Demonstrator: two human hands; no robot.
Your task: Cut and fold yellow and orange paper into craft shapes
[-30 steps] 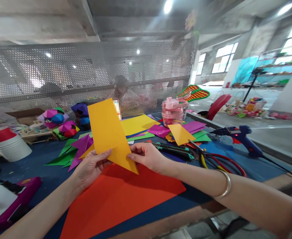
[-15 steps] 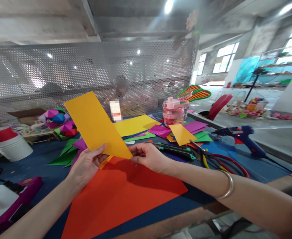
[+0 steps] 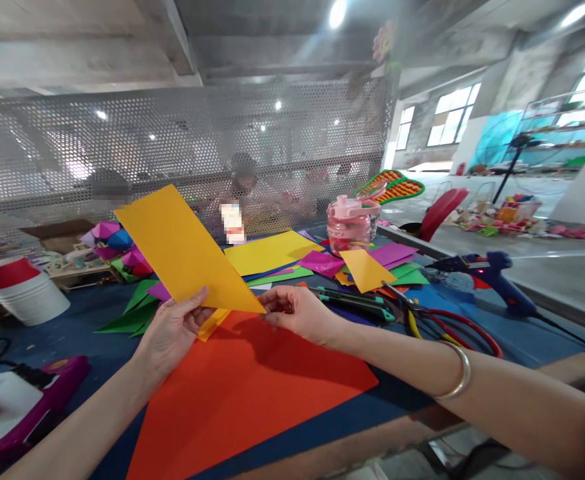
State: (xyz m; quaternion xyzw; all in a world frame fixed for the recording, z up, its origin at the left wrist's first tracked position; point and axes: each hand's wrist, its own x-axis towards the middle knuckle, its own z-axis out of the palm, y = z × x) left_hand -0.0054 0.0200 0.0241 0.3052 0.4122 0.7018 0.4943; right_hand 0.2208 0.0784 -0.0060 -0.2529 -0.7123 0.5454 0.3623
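Observation:
A folded yellow-orange sheet [image 3: 187, 250] is held up and tilted between both hands. My left hand [image 3: 175, 327] pinches its lower left edge, thumb on the front and fingers behind. At the sheet's lower right corner, my right hand [image 3: 297, 313] has its fingertips closed on the paper. A small orange flap [image 3: 213, 325] shows below the sheet, beside my left fingers. Under both hands a large red-orange sheet [image 3: 262, 400] lies on the blue table. A silver bangle circles my right wrist.
Box cutters [image 3: 355, 303], scissors [image 3: 452, 327] and a blue glue gun [image 3: 492, 273] lie to the right. Behind are coloured papers [image 3: 277, 252] and a pink bottle [image 3: 348, 225]. White cups [image 3: 27, 293] and a purple power strip [image 3: 55, 393] stand left. A person is beyond the mesh.
The yellow-orange sheet has tilted a little further left and down at its upper end. My left hand has shifted slightly left; my right hand stays almost in place.

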